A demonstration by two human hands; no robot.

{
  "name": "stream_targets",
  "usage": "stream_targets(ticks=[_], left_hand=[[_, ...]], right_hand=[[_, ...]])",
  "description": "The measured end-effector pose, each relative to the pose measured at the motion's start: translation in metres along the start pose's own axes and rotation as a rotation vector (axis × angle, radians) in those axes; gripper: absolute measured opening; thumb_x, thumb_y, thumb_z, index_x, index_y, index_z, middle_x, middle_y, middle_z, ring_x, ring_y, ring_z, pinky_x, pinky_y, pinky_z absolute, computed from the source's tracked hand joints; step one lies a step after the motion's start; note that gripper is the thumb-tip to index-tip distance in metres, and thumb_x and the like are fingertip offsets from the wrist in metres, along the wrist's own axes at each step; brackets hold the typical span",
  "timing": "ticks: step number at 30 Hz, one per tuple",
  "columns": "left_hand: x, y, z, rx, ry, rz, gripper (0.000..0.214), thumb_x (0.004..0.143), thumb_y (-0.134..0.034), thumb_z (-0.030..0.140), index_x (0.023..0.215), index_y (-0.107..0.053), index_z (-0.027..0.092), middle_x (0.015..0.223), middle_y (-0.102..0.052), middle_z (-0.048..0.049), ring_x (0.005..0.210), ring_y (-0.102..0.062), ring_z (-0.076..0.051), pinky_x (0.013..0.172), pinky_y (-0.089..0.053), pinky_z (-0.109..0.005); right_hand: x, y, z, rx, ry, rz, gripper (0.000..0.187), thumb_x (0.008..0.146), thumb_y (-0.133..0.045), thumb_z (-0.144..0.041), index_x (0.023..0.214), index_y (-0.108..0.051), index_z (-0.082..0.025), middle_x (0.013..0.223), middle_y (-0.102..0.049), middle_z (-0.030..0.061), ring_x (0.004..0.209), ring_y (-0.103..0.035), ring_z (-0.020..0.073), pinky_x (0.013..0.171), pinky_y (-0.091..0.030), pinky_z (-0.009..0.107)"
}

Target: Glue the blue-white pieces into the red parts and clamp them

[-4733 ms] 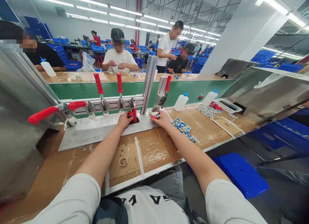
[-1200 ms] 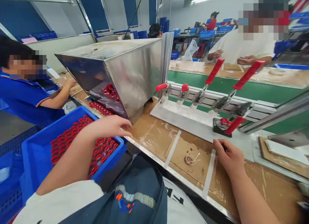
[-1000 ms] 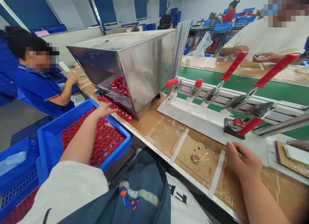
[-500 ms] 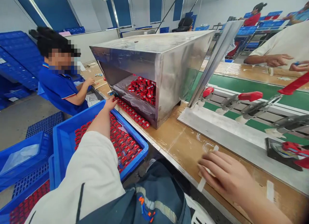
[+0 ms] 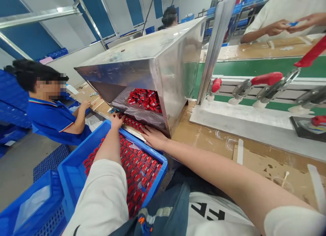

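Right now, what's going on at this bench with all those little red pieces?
The person's left hand is at the far end of a row of red parts, and the right hand is at the near end; how firmly they grip isn't clear. The row lies before an open metal box holding a red heap. More sit in rows in a blue crate below.

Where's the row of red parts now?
Head view, left of centre: the row lies between left hand and right hand, in front of the open metal box.

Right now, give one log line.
red part row: on bench | left hand: far end | right hand: near end | blue bin: more red parts
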State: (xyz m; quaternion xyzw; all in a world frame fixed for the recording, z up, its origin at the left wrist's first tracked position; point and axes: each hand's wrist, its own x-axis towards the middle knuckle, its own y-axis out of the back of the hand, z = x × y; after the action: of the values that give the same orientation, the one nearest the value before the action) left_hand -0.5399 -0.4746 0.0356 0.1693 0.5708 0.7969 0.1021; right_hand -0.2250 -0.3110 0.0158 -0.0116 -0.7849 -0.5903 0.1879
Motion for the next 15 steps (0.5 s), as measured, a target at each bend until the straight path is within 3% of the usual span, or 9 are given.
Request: stream_targets(ticks=[6, 15], left_hand=[[-0.006, -0.002, 0.005, -0.002, 0.003, 0.024, 0.057, 0.099, -0.052, 0.057, 0.144, -0.058, 0.022, 0.142, -0.052, -0.0198, 0.147, -0.046, -0.036, 0.123, -0.041, -0.049], [-0.052, -0.011, 0.031, -0.013, -0.077, 0.053, 0.059, 0.097, -0.056, 0.06, 0.141, -0.065, 0.022, 0.145, -0.05, -0.0194, 0.145, -0.047, -0.037, 0.125, -0.039, -0.048]], right_hand=[[0.001, -0.009, 0.006, -0.013, -0.038, 0.013, 0.045, 0.105, -0.045, -0.009, 0.146, -0.062, -0.01, 0.167, -0.049, 0.019, 0.157, -0.044, 0.0331, 0.128, -0.042, 0.048], [-0.059, 0.008, -0.004, -0.118, -0.057, 0.046, 0.04, 0.109, -0.044, -0.016, 0.143, -0.064, -0.012, 0.16, -0.057, 0.0182, 0.15, -0.053, 0.0331, 0.124, -0.048, 0.048]])
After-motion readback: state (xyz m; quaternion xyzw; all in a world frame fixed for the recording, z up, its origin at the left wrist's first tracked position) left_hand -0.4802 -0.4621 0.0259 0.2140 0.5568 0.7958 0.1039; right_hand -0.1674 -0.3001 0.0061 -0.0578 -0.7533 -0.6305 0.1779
